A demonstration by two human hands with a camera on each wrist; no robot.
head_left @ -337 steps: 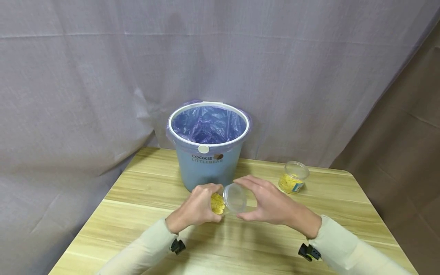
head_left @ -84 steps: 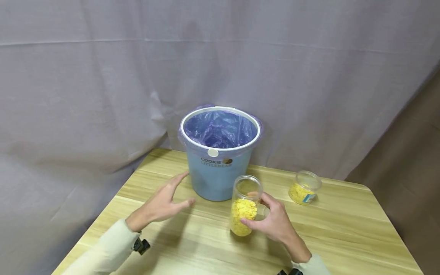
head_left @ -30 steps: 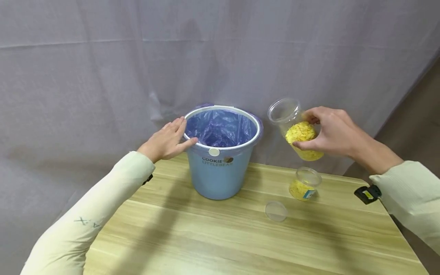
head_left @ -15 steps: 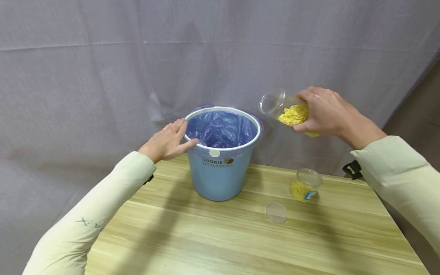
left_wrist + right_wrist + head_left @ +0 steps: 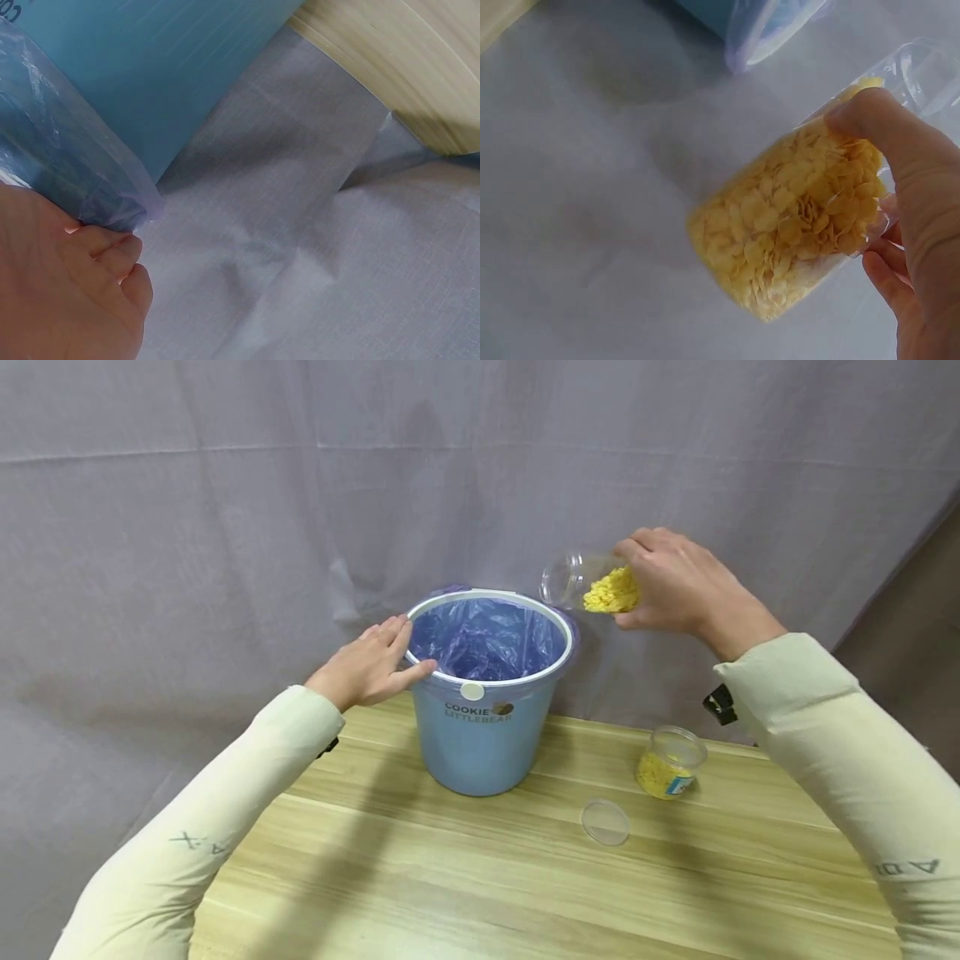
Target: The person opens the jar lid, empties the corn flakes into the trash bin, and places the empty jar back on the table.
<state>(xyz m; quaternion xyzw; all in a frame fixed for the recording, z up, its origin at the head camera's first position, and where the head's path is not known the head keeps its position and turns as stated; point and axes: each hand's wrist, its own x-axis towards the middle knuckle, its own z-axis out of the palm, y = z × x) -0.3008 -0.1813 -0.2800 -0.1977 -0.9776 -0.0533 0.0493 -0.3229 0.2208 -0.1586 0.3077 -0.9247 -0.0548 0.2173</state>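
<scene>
My right hand (image 5: 682, 581) grips a tall clear plastic jar (image 5: 564, 578) in the air, right of the bucket (image 5: 480, 743). Tipped almost onto its side, the jar has its uncapped mouth facing left, close to the bucket's right rim. Yellow flakes (image 5: 780, 210), like cornflakes, fill the base and slope toward the mouth. My left hand (image 5: 367, 664) rests at the left of the light-blue bucket's white rim, fingers straight and thumb spread along the front. In the left wrist view its fingertips touch the purple bag (image 5: 82, 172) that lines the bucket.
A short clear jar (image 5: 670, 764) of yellow flakes with a blue-white label stands at the table's back right. In front of it a clear round lid (image 5: 605, 822) lies flat on the wooden table (image 5: 450, 877). Grey curtain (image 5: 262, 527) hangs right behind the bucket.
Earlier both hands worked at the lid; now it lies on the table. My right hand has raised the tall jar, moved it left and tipped it toward the bucket. My left hand reached the rim.
</scene>
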